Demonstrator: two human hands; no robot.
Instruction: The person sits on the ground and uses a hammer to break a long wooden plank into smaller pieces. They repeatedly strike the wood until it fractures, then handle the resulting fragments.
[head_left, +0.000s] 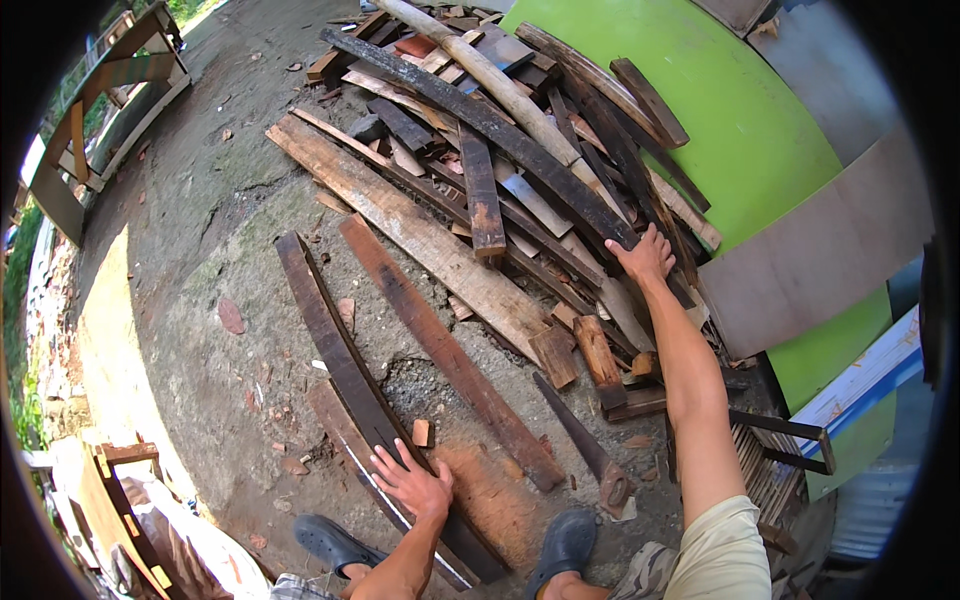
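Note:
My left hand (412, 487) lies with its fingers spread on a dark wooden plank (335, 335) in front of me. A second plank with a white streak along it (350, 440) lies against its left side. To the right, my right arm reaches out to the woodpile. There my right hand (648, 257) is closed over the near end of a long, dark wooden beam (470, 110), thumb on its left side. A reddish-brown plank (440, 345) rests on the ground between my hands. Nearer me is a handsaw (590, 450) with a wooden handle.
Beyond the beam are a round pole (480, 70), a wide weathered board (400, 225) and short offcuts (598, 362). Green panels (720, 130) and a grey-brown sheet (810, 255) lie at right. Sawdust (490, 500) and a small block (423, 433) are near my shoes (335, 543).

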